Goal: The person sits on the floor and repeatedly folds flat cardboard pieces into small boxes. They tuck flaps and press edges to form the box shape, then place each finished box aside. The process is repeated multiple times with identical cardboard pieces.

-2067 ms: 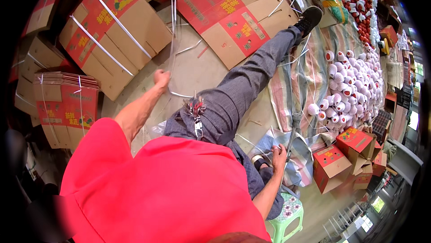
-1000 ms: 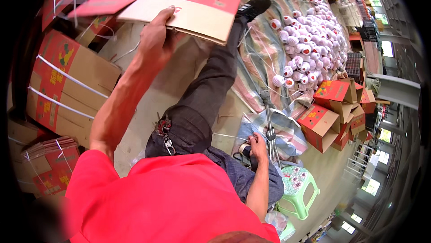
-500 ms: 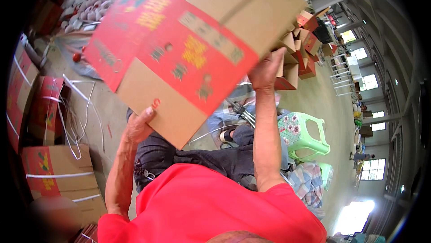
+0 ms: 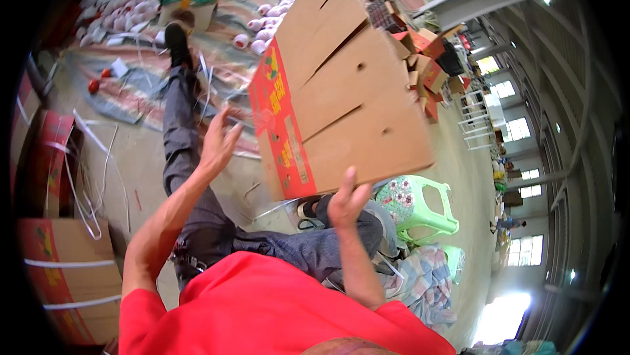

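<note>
A flattened cardboard box (image 4: 357,115) is tilted up in front of me, its slotted brown flaps toward the right and top, its red printed strip on the left. At its lower edge my right hand (image 4: 348,205) grips it, thumb over the cardboard; the other fingers are partly hidden. Left of the box, my left hand (image 4: 218,145) is open and apart from it, fingers spread.
A green stool (image 4: 430,207) with a flowered seat stands on the right. Strapped boxes (image 4: 72,266) and loose white straps (image 4: 98,191) lie left. Foam-wrapped fruit (image 4: 128,14) and a taped foam box (image 4: 187,14) are ahead on a striped sheet (image 4: 147,89). Several boxes are heaped behind.
The box has swung upright and rightward, turning its brown flaps toward me. My left hand has let go of it. My right hand has moved from its right side to its lower edge.
</note>
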`<state>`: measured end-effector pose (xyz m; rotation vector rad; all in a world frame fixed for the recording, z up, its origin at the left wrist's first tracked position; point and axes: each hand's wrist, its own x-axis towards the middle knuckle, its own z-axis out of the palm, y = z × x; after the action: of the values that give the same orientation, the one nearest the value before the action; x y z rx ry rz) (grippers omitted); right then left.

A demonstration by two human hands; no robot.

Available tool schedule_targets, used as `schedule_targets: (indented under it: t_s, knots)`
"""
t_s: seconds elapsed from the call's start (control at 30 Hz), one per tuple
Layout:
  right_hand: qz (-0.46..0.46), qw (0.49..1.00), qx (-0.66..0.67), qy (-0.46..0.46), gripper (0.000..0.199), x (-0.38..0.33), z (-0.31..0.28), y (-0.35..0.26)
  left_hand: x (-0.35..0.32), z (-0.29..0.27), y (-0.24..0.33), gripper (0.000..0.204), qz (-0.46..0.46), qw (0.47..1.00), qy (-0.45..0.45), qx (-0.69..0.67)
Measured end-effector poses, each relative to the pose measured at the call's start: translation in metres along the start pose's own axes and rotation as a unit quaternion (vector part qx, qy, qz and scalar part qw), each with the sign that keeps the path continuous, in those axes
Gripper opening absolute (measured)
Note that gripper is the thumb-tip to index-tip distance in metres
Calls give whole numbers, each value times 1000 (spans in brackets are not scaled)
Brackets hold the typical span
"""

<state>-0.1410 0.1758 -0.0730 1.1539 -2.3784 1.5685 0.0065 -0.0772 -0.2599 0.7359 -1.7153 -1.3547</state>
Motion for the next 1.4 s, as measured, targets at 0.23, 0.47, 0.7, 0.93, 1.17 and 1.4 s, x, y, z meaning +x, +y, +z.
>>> schedule_targets:
  t_s: [0.23, 0.47, 0.7, 0.93, 1.17, 1.4]
  knots:
    - [-97, 948, -82, -292, 53, -122, 32, 37, 30, 16, 174, 88, 25, 989, -1, -146]
    - [104, 756, 72, -642, 96, 2, -16, -9, 9, 13, 164, 92, 48, 982, -53, -173]
    - [0, 897, 269, -349, 99, 184, 44, -25, -2, 40, 202, 78, 56, 982, -75, -166]
    - [125, 846, 296, -425, 60, 211, 119, -57, 1, 49, 191, 69, 81, 977, -80, -182]
    - [134, 822, 356, -423, 60, 212, 117, -45, 4, 25, 189, 58, 117, 978, -20, -173]
    - [197, 808, 378, -406, 75, 220, 134, -14, 21, 31, 191, 40, 190, 974, -30, -117]
